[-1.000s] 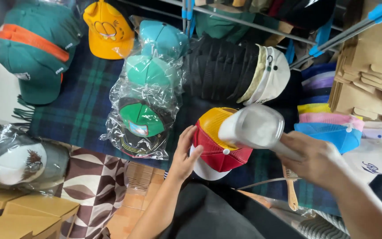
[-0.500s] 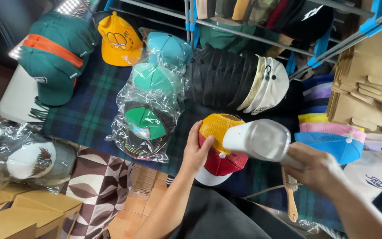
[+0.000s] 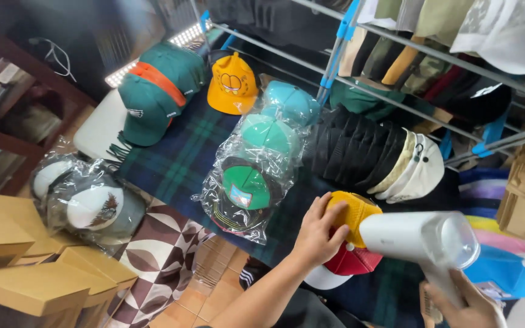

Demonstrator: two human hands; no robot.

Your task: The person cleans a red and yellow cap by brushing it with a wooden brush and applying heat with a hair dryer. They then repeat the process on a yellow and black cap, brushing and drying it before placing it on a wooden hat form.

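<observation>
My left hand (image 3: 318,234) rests on a yellow and red cap (image 3: 353,240) that lies on the dark plaid cloth (image 3: 180,161); the fingers press the yellow mesh part. My right hand (image 3: 466,304) grips the handle of a white handheld steamer (image 3: 423,238), whose barrel points left at the cap, close to the mesh. A white brim shows under the red part of the cap.
Plastic-wrapped green and teal caps (image 3: 256,173) lie left of my left hand. A row of stacked black caps (image 3: 356,152), a yellow cap (image 3: 232,85), green caps (image 3: 153,97), bagged white caps (image 3: 89,197), cardboard boxes (image 3: 25,273) and a rack of hanging caps (image 3: 457,42) surround the spot.
The view has swung, so the table now sits lower and to the right. The steamer has moved closer to the cap, and my left hand stays on it.
</observation>
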